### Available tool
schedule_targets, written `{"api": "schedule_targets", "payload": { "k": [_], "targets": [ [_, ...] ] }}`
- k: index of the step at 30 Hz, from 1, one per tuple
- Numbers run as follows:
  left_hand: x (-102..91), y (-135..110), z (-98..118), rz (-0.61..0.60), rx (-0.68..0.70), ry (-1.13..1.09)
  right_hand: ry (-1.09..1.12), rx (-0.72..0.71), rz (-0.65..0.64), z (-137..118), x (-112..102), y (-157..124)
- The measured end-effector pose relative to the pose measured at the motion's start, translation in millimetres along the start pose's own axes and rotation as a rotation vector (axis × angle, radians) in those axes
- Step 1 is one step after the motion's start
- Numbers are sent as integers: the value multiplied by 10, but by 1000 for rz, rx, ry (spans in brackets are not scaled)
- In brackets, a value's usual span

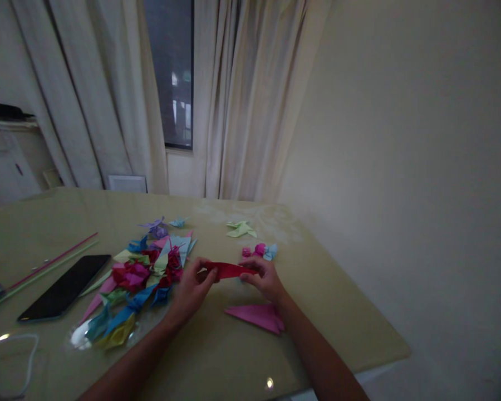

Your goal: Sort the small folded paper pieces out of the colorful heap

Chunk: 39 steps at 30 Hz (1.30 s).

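Observation:
Between my two hands a folded strip of red paper (pixel 229 270) is held up above the table. My left hand (pixel 195 284) pinches its left end with thumb and fingers. The right end is gripped by my right hand (pixel 265 277) in the same way. Just below my right hand lies a pink folded paper piece (pixel 256 316), pointed at its left end. Small magenta and light blue folded papers (pixel 260 250) sit right behind my right hand, partly hidden. A heap of colourful folded paper pieces (pixel 136 275) lies to the left of my left hand.
On the left a black phone (pixel 64 288) lies flat beside long thin pink and green sticks (pixel 52 266). A white cable (pixel 32 362) is at the front left. Farther back on the table (pixel 342 312) rests a pale green folded paper (pixel 241 229). Curtains and a wall stand behind.

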<state>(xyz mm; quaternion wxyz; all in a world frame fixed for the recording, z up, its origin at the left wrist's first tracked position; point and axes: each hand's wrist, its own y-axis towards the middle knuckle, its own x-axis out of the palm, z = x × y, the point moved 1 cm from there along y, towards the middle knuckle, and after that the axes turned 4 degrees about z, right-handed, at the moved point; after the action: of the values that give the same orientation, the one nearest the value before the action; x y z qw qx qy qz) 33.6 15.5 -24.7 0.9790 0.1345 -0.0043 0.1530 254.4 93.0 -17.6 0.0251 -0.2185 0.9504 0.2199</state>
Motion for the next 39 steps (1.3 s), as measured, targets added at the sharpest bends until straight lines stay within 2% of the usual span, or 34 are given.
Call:
{"api": "schedule_targets", "payload": {
  "k": [2, 5, 8, 11, 13, 18, 21, 23, 27, 31, 34, 37, 39],
  "targets": [
    [31, -32, -9, -82, 13, 21, 7, 35, 105, -17, -5, 15],
    [86, -94, -19, -262, 22, 92, 168, 105, 205, -24, 2, 32],
    [120, -151, 5, -435, 8, 173, 255, 156, 154, -30, 43, 38],
    [125, -179, 64, -491, 22, 257, 222, 139, 93, -69, 81, 39],
    [124, -182, 98, -460, 24, 273, 188, 127, 37, -108, 93, 36],
    [139, -199, 101, -444, -38, 107, 80, 152, -103, -164, 86, 15],
    [120, -190, 71, -337, 12, 74, 75, 221, -184, -151, 78, -5],
    [96, -169, 56, -307, 55, 74, 115, 271, -245, -139, 66, -20],
    [77, -146, 60, -444, 173, 218, 123, 374, -401, -140, -5, -46],
    [67, -135, 79, -466, 212, 358, -16, 386, -476, -175, -139, -56],
    [-56, -47, 108, -399, 307, 592, -117, 332, -488, -209, -214, -49],
    [-340, 107, 135, -149, 438, 1055, -206, 297, -547, -238, -228, -53],
    [-549, 202, 126, 4, 437, 1347, -260, 285, -596, -245, -210, -67]
  ]
}}
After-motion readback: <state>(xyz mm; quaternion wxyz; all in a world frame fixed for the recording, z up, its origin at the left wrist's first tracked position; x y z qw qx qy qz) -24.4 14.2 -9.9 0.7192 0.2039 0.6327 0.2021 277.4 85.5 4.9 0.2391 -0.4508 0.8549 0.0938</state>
